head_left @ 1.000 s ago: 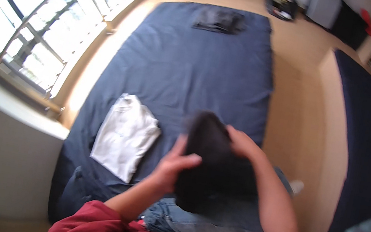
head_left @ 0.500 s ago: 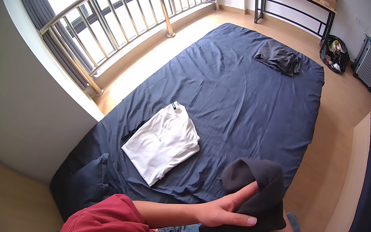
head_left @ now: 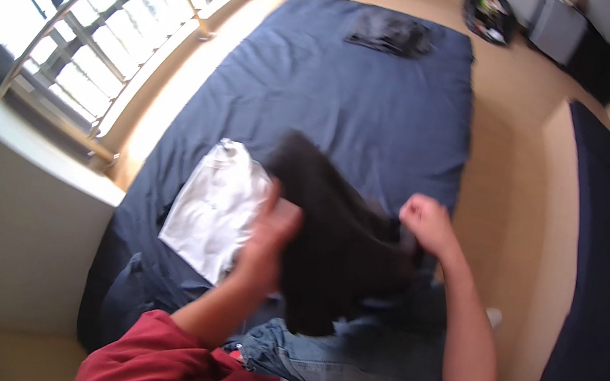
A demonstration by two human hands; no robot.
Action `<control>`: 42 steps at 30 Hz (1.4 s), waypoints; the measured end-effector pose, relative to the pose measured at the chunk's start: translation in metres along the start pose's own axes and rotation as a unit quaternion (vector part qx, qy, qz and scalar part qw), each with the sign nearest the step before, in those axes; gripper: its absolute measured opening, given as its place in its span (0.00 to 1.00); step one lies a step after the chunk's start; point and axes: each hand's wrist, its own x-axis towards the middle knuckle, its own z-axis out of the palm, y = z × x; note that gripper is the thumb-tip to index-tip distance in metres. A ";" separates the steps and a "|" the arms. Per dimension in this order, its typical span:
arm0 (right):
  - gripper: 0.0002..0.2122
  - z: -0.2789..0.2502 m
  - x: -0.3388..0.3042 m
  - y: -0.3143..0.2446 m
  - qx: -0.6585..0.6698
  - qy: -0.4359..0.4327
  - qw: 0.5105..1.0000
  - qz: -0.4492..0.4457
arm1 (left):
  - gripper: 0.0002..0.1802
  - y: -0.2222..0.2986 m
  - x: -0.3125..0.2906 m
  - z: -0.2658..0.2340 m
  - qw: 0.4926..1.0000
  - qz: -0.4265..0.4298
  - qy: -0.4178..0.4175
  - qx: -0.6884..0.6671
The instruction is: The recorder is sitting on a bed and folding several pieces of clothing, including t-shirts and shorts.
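1. Left hand (head_left: pixel 272 227): at the left edge of the black garment (head_left: pixel 343 250), thumb across the cloth. Motion blur covers the fingers; cannot tell whether they are clamped.
2. Right hand (head_left: pixel 427 222): fingers curled into a fist, clamped on the garment's right edge.
3. Garment: plain, matte black, soft, edges smeared by motion. Spread slantwise between the hands, highest toward the far left, with a ragged lower edge on the near side. Folds gather toward the right fist. Type of garment cannot be told.
4. Garment position: held up over the near part of the bed (head_left: pixel 336 106), in front of the lap in blue jeans (head_left: pixel 308 358).
5. White shirt (head_left: pixel 211 211): lies flat on the bed, just left of the garment and left hand.
6. Dark folded clothing (head_left: pixel 390 34): at the bed's far end, well apart from the hands.
7. Versus half a second ago: garment is opened wider, where it was doubled around the left hand; right hand, then hidden behind the cloth, is visible. White shirt and dark folded clothing keep their places on the bed.
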 end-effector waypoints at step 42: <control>0.07 0.004 -0.035 -0.031 0.091 -0.239 0.966 0.046 | 0.08 -0.132 0.023 -0.028 0.986 -0.153 -0.031 0.061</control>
